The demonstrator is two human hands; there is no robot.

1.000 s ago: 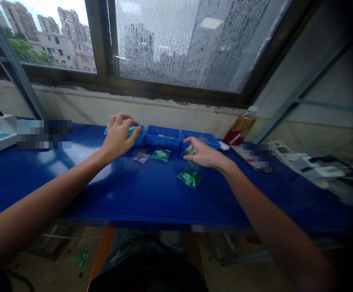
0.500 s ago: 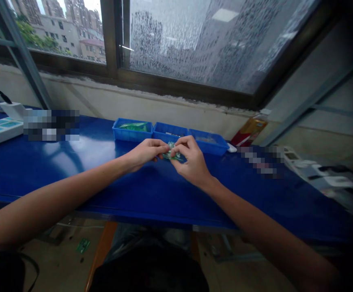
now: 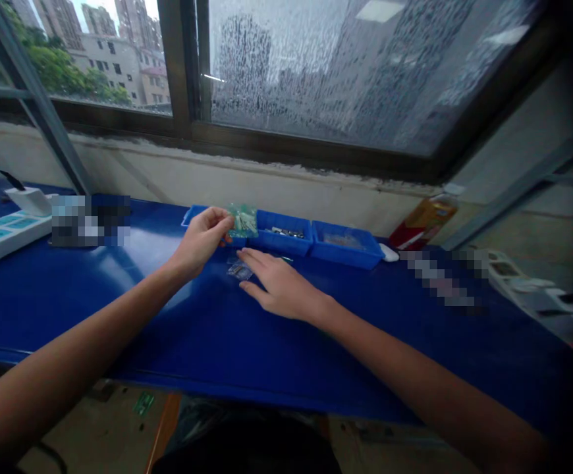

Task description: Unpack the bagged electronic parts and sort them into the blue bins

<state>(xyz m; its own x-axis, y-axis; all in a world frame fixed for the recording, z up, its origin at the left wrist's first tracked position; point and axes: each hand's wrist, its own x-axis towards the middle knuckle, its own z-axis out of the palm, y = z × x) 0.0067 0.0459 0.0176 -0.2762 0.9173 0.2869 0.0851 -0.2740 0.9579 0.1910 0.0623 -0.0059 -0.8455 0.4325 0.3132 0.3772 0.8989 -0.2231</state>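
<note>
My left hand (image 3: 208, 234) pinches the edge of a small green-tinted plastic bag (image 3: 244, 222), which hangs in front of the blue bins and has pale bits visible inside. Low over the table, my right hand (image 3: 281, 284) is open, its fingers stretched out to the left and its thumb apart. Just beyond those fingertips lies a small clear plastic bag (image 3: 238, 270) with something dark in it. Whether the fingers touch that bag, I cannot tell. A thin greenish object shows behind the right hand, mostly hidden.
Blue bins stand along the back of the blue table (image 3: 247, 349): the middle bin (image 3: 286, 247) holds small metal parts, the right bin (image 3: 348, 257) pale items. A power strip (image 3: 7, 234) lies at left. A bottle (image 3: 427, 214) and white object (image 3: 390, 253) stand at right.
My hands have parted. The left has moved left and up with the green bag; the right has opened and moved left and down, beside a clear bag now visible on the table.
</note>
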